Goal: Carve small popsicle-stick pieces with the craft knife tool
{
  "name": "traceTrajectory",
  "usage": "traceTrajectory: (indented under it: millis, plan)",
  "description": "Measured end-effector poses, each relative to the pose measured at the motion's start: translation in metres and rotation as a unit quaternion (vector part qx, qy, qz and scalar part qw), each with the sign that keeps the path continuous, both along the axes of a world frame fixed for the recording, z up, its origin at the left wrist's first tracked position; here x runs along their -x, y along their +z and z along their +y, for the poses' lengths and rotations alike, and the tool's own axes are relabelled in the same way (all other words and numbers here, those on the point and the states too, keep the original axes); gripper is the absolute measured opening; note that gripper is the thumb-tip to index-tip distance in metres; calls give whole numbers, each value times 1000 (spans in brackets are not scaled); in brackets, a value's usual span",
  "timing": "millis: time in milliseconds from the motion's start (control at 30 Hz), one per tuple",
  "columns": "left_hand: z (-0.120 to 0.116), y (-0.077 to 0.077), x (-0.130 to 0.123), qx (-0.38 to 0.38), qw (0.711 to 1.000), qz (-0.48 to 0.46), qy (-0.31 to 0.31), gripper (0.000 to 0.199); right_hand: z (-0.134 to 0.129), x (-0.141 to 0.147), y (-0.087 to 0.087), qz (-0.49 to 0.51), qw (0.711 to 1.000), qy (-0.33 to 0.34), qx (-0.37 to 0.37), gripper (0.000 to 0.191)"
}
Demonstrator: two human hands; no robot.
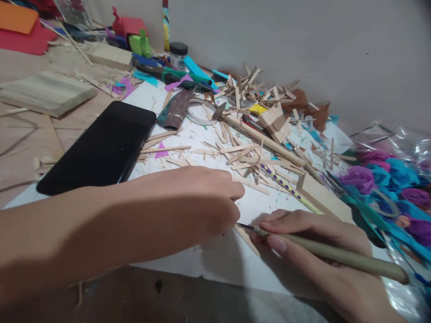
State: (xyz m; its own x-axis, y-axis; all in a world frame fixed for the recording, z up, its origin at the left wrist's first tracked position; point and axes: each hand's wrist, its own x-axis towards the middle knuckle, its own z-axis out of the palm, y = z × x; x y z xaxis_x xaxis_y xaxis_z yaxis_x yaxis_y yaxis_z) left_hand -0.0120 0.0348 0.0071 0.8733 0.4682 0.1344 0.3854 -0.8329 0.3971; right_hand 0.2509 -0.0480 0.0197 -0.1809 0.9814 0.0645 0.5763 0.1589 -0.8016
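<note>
My right hand (pixel 313 242) grips a craft knife (pixel 336 253) with a slim round handle, held like a pen. Its small dark blade points left and meets a thin wooden stick (pixel 248 241) close to my left fingers. My left hand (pixel 212 197) is closed, knuckles up, on the upper end of that stick; its fingertips are hidden from view. Beneath both hands lies a white paper sheet (pixel 168 258). Loose wooden craft sticks (pixel 245 154) are scattered just beyond my hands.
A black phone (pixel 101 146) lies left of the paper. Behind are a roll of tape (pixel 202 112), a wooden block (pixel 274 121), a lidded jar (pixel 178 54) and a wooden board (pixel 47 92). Crepe paper flowers (pixel 387 179) sit at the right, against a grey wall (pixel 303 40).
</note>
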Motion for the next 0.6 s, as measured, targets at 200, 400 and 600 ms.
traceTrajectory:
  millis: [200, 400, 600]
  plan:
    - [0, -2, 2, -15, 998, -8, -57, 22, -1, 2, -1, -9, 1000, -5, -8, 18]
    - [1, 3, -1, -27, 997, 50, -49, 17, -2, -1, -1, -19, 1000, -7, 0, 18]
    - [1, -2, 1, -46, 998, 3, -36, 24, -5, -3, -3, -7, 1000, -17, 6, 17]
